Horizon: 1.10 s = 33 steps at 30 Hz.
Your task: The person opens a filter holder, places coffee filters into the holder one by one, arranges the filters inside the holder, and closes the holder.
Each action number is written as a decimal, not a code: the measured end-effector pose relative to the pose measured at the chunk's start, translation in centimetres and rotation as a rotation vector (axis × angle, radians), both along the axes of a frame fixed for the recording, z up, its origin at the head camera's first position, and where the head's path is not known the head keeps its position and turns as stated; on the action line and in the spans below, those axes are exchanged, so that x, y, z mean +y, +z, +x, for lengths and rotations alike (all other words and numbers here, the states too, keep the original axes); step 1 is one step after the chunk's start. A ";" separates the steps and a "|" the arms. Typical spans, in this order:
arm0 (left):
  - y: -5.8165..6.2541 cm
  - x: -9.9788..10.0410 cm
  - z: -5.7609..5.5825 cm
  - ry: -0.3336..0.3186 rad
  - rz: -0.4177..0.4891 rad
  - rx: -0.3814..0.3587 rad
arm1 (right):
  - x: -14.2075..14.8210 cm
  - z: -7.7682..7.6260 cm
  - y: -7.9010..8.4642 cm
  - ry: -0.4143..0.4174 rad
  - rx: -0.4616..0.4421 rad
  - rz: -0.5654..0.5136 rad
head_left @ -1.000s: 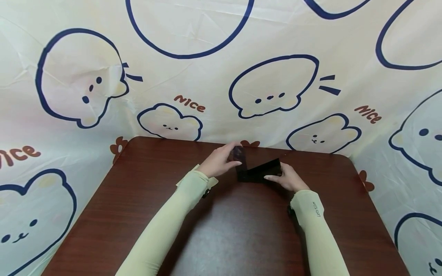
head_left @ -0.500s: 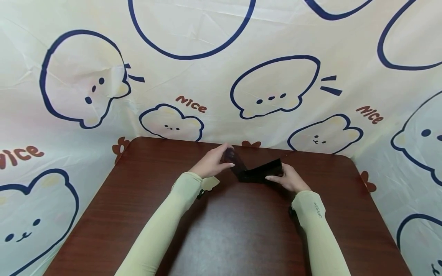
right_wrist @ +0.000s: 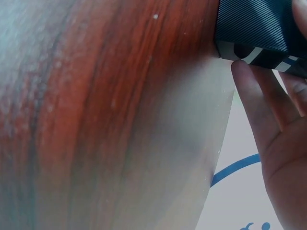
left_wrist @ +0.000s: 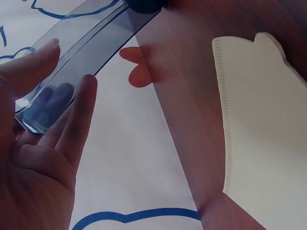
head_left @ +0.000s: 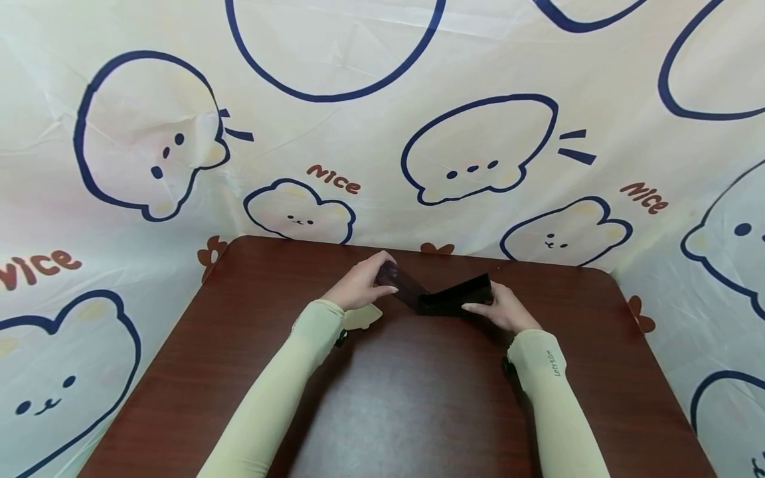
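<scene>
Near the far side of the table, a black box (head_left: 457, 295) is joined at its left end to a see-through smoky lid (head_left: 406, 287), which stands swung out to the left. My left hand (head_left: 360, 282) grips the lid's free end, thumb on one side and fingers on the other. The clear lid (left_wrist: 91, 45) shows those fingers through it in the left wrist view. At the box's right end, my right hand (head_left: 505, 309) holds it between thumb and fingers. Fine ridges cover the box (right_wrist: 261, 28) in the right wrist view, where only part of it shows.
A brown wood-grain table (head_left: 418, 398) lies beneath both arms. Behind it hangs a white cloth (head_left: 370, 146) with cartoon animals, meeting the table's far edge. A pale sleeve flap (head_left: 362, 317) dangles under the left wrist.
My left hand has moved left and slightly down, swinging the lid from nearly upright in view to a wider angle from the box. The right hand has stayed almost still.
</scene>
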State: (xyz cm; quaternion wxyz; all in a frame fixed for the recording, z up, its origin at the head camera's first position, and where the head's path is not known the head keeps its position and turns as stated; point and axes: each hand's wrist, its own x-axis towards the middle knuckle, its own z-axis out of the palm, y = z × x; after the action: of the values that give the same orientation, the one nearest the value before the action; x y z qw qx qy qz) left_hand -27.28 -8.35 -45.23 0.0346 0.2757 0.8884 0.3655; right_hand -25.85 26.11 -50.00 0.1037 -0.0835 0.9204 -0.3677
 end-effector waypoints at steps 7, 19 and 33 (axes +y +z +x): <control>-0.4 -0.1 -0.2 0.003 0.031 -0.021 | 0.0 0.0 0.0 -0.006 -0.002 -0.008; -0.9 -0.1 -0.1 0.001 0.048 -0.005 | 0.0 -0.1 0.0 -0.009 -0.001 -0.002; -0.8 -0.5 -0.2 -0.026 0.023 -0.009 | 0.4 -0.2 -0.3 -0.003 -0.016 -0.028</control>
State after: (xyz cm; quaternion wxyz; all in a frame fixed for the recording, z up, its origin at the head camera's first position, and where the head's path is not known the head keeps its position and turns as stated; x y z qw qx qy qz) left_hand -27.45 -8.87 -45.99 0.0401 0.2861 0.8803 0.3764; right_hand -26.02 26.46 -50.25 0.1094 -0.0807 0.9144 -0.3814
